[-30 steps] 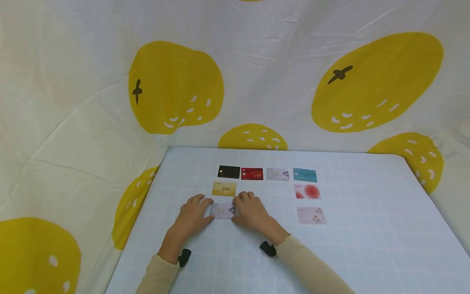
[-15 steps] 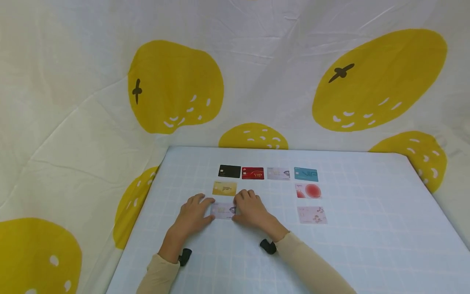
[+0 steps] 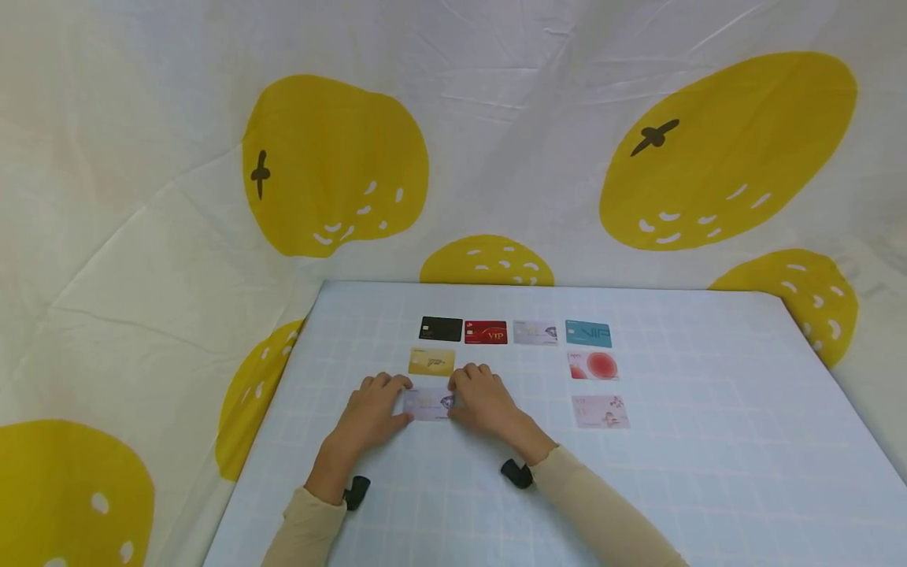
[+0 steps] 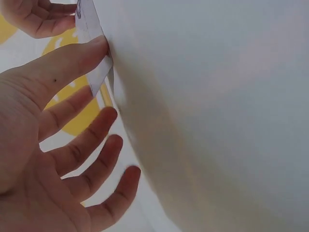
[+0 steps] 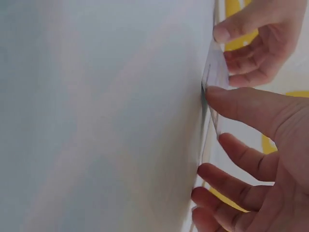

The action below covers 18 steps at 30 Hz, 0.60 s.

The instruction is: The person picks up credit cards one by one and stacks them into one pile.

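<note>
A pale lilac card point(image 3: 428, 404) with a dark emblem at its right end lies between the two hands. My left hand point(image 3: 370, 416) holds its left end, thumb at the near corner and index finger at the far corner. On the right end, my right hand point(image 3: 485, 403) pinches it the same way. The left wrist view has the left thumb point(image 4: 91, 50) touching the card's edge, the other fingers spread. Against the card's near edge rests the right thumb point(image 5: 231, 102) in the right wrist view. Just beyond lies a gold card point(image 3: 431, 362).
Along the back are a black card point(image 3: 441, 328), a red VIP card point(image 3: 486, 332), another lilac card point(image 3: 535, 333) and a teal card point(image 3: 589, 334). Below the teal one lie a red-circle card point(image 3: 593, 365) and a pink card point(image 3: 601, 412). A patterned curtain point(image 3: 510, 157) hangs behind the table.
The view has shifted slightly. Both hands keep their hold on the lilac card, which lies almost where it was; the other cards have not moved.
</note>
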{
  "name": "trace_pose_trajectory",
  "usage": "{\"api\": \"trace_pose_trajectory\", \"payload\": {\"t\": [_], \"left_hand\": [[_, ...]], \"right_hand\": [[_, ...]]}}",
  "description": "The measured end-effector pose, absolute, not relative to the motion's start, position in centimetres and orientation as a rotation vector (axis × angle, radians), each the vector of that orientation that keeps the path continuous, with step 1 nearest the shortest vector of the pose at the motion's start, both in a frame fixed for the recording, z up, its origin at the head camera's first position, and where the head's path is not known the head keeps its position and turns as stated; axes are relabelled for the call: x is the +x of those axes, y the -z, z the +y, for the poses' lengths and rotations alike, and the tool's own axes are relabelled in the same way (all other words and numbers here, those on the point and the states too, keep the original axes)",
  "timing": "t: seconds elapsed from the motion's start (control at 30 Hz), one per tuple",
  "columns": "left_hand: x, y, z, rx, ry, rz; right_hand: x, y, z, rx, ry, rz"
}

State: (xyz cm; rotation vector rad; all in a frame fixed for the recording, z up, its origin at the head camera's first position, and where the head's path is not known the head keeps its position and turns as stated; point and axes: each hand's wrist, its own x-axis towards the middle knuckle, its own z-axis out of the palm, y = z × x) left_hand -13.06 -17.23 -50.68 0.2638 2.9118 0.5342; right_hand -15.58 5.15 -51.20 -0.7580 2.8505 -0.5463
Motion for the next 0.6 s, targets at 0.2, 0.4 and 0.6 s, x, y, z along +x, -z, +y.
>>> {"api": "trace_pose_trajectory", "payload": {"t": [0.2,0.4,0.6], "left_hand": [[-13.2,51.0,-17.1,0.214,-0.708,2.813],[-13.2,51.3,-17.3,0.208,-0.836,2.788],[-13.4,51.4,-17.7,0.246,-0.971,2.773]], "right_hand": [[-16.0,51.2,5.3,-0.677,0.928,2.656],[-16.3,51.3,5.7,-0.639,1.121,2.547],[-16.8,51.7,5.8,-0.622,1.171,2.522]]}}
